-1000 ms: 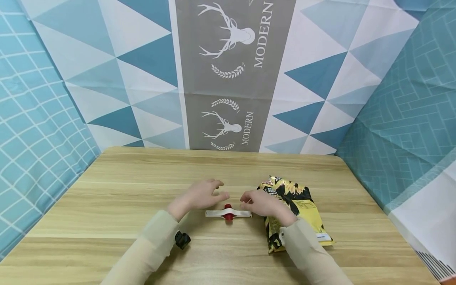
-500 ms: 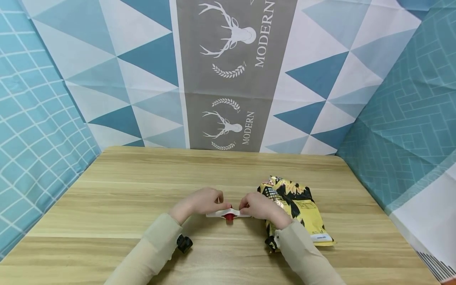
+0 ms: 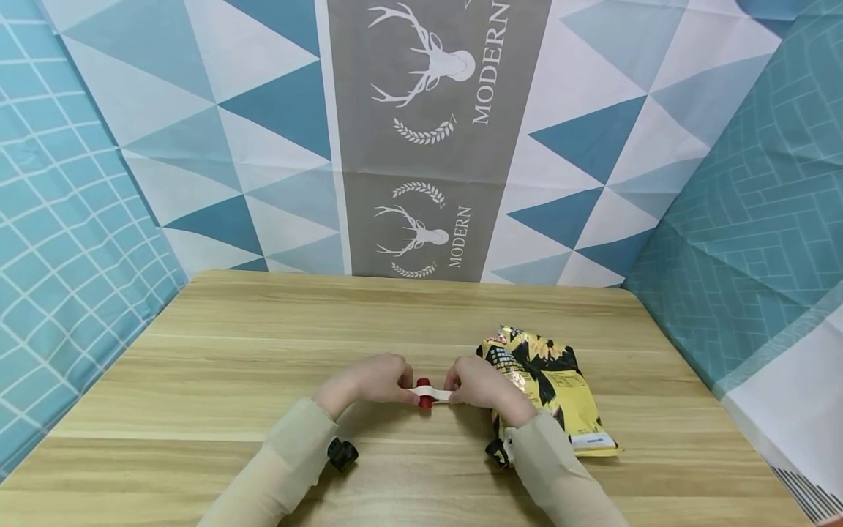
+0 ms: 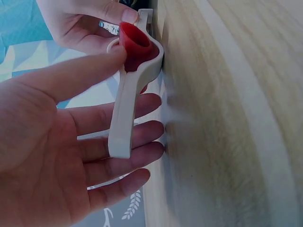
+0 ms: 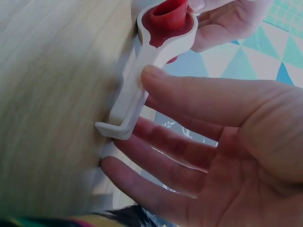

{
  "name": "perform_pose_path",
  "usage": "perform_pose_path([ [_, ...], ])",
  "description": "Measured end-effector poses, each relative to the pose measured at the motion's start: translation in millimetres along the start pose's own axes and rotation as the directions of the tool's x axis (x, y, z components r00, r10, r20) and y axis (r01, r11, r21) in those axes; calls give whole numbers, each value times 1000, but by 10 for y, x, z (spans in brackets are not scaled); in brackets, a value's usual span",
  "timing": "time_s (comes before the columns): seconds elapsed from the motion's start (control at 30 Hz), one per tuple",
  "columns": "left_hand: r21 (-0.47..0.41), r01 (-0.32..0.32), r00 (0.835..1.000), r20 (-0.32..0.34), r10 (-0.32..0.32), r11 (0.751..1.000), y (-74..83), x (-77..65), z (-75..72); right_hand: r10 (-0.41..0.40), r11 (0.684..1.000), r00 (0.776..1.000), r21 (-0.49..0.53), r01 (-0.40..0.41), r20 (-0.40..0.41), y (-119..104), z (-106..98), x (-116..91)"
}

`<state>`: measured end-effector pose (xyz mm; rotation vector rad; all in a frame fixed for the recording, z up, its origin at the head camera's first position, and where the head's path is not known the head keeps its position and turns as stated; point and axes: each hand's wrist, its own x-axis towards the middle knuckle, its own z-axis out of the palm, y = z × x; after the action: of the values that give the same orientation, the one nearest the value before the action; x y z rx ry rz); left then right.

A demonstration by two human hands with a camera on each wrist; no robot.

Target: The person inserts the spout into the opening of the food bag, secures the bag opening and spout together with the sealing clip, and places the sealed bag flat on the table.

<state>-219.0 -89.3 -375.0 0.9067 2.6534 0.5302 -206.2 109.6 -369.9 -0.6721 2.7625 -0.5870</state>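
Note:
A white bag clip (image 4: 124, 116) with a red spout (image 4: 136, 41) in its middle is held just above or on the table, between both hands. My left hand (image 3: 377, 379) pinches its left part, thumb beside the spout and fingers behind the white bar. My right hand (image 3: 479, 380) pinches the right part, its thumb (image 5: 156, 78) on the bar and the other fingers behind. In the right wrist view the bar ends in a short bent lip (image 5: 111, 130). The fingers cover both ends of the clip in the head view.
A yellow and black bag (image 3: 569, 395) lies right of the clip, partly behind the right forearm. The wooden table (image 3: 263, 315) reaches back to a patterned cloth wall (image 3: 276, 146). Black devices sit under both wrists, the left device (image 3: 342, 454) showing most plainly.
Both hands have come down onto the clip from either side and now pinch it, where one second ago they hovered beside it. The bag has stayed in place.

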Motion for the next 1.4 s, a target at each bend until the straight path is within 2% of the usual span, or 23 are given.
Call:
perform_pose_path([
  [0.27, 21, -8, 1000, -25, 9, 1000, 0, -4, 20, 38, 999, 999, -16, -38, -23, -18, 7, -9],
  [0.47, 20, -25, 998, -59, 27, 999, 12, -3, 7, 24, 999, 998, -22, -25, -51, -13, 1, -12],
  [0.6, -16, -31, 994, -105, 29, 999, 3, 14, -12, 25, 1000, 997, -1, -25, -77, -5, -29, -10],
  [0.77, -63, -45, 982, -189, 32, 997, -12, 20, -41, 26, 999, 990, 41, -20, -140, -7, -76, -11],
  [1.17, -111, -67, 942, -334, 26, 992, 18, 34, -147, 5, 1000, 942, 31, 6, -335, -7, -113, 11],
  [1.3, -134, -63, 932, -364, 10, 989, 5, 43, -188, -34, 999, 917, -6, 35, -397, -5, -150, 27],
  [1.4, -135, -77, 922, -387, 19, 988, -8, 54, -218, -60, 998, 911, -21, 56, -408, -13, -201, 25],
])
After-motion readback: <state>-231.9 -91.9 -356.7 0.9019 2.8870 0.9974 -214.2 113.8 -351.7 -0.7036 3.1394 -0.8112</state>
